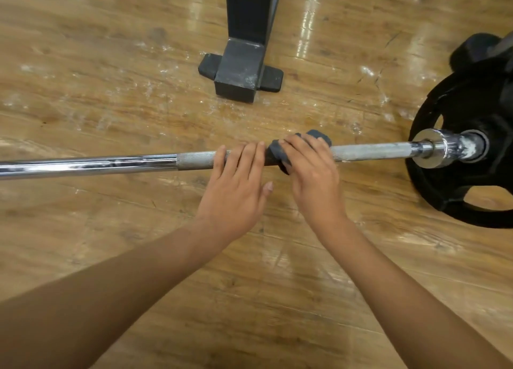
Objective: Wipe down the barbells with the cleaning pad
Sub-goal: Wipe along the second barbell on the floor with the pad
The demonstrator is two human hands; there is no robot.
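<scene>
Right hand (311,180) holds pad (319,137) around barbell (111,164)

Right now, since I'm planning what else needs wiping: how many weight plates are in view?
1 for certain: a black weight plate on the barbell's right end. A dark object behind it, upper right, may be another; it is cut off.

The left hand (236,185) and right hand (313,174) are bare, like the forearms (125,280), with short fingernails (268,186).

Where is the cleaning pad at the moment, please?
Centre of the head view: the cleaning pad wraps the barbell under the right hand, beside the left hand.
</scene>
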